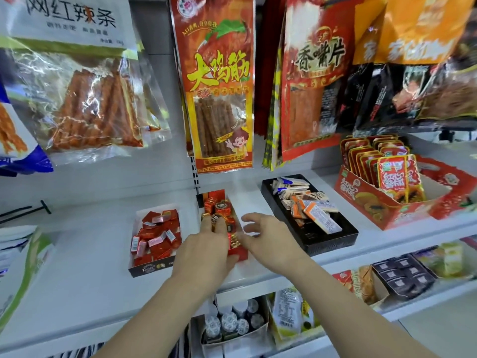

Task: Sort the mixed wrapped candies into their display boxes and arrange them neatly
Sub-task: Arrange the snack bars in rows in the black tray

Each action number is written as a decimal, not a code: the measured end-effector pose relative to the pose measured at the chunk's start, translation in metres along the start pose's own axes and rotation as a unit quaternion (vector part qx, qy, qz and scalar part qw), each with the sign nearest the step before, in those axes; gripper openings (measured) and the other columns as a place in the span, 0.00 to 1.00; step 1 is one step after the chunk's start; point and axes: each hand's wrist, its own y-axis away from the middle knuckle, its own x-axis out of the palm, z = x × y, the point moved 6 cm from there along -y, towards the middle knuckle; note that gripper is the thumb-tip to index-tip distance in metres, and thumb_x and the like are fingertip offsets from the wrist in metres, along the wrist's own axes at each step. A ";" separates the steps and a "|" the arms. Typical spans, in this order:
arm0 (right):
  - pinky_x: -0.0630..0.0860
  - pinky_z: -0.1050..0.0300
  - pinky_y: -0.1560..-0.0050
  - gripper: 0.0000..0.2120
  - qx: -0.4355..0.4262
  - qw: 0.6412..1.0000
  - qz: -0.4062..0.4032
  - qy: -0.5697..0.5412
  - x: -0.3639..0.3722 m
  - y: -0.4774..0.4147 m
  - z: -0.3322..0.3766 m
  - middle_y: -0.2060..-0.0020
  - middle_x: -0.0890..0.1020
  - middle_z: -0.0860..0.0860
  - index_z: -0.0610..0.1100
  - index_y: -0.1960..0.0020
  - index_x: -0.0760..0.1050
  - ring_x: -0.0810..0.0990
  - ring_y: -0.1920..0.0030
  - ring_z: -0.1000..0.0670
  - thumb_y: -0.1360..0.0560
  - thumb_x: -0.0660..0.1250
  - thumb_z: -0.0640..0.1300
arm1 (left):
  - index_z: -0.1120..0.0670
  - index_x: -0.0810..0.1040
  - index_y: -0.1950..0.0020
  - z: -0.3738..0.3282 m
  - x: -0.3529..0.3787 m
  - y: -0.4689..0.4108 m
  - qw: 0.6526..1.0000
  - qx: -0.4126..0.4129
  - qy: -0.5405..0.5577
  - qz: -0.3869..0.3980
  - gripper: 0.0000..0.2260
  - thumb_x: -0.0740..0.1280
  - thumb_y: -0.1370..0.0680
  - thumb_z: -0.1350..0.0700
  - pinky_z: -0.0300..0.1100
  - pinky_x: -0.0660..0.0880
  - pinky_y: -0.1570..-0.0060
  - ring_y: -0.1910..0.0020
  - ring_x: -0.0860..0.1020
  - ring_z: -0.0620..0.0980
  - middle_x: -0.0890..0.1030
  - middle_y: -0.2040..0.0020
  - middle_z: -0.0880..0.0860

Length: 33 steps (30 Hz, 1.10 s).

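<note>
Three candy boxes stand on the white shelf [77, 254]. The left box [151, 270] holds several red square candies [157, 236]. The narrow red middle box [238, 251] holds gold-and-red wrapped candies [219, 206]. My left hand [206, 250] rests on this middle box, its fingers pressing down on the candies and its thumb at the box's front. My right hand [265, 239] hovers just right of the middle box with fingers spread and nothing in it. The black tray [333, 240] to the right holds orange-and-white wrapped candies [309, 205].
Large snack bags [222, 81] hang above the shelf. A red display carton of packets [387, 187] stands at the far right. The lower shelf holds bottles [229, 324], a carton [289, 313] and dark boxes [402, 275]. A bag [15, 267] lies at the left edge.
</note>
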 end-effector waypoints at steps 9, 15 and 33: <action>0.76 0.42 0.46 0.21 0.094 0.969 -0.202 0.105 -0.126 0.021 -0.057 0.42 0.79 0.47 0.53 0.33 0.70 0.75 0.43 0.41 0.26 0.64 0.54 | 0.50 0.50 0.22 -0.072 -0.029 0.001 0.989 0.130 0.004 -0.071 0.31 0.58 0.20 0.41 0.50 0.63 0.32 0.26 0.55 0.55 0.48 0.21 0.52; 0.68 0.56 0.40 0.24 0.114 0.983 -0.141 0.031 -0.132 0.010 -0.097 0.32 0.73 0.47 0.48 0.27 0.66 0.71 0.33 0.45 0.22 0.65 0.46 | 0.50 0.59 0.25 -0.140 0.011 -0.009 0.969 0.226 0.098 0.002 0.25 0.60 0.20 0.45 0.48 0.69 0.37 0.30 0.61 0.53 0.56 0.23 0.49; 0.71 0.55 0.55 0.14 0.044 0.979 -0.082 0.183 -0.108 -0.010 -0.082 0.52 0.74 0.49 0.53 0.67 0.71 0.71 0.48 0.47 0.33 0.76 0.51 | 0.47 0.79 0.44 -0.106 -0.004 -0.023 0.982 0.180 0.049 -0.012 0.15 0.64 0.24 0.40 0.45 0.75 0.55 0.50 0.76 0.49 0.79 0.49 0.45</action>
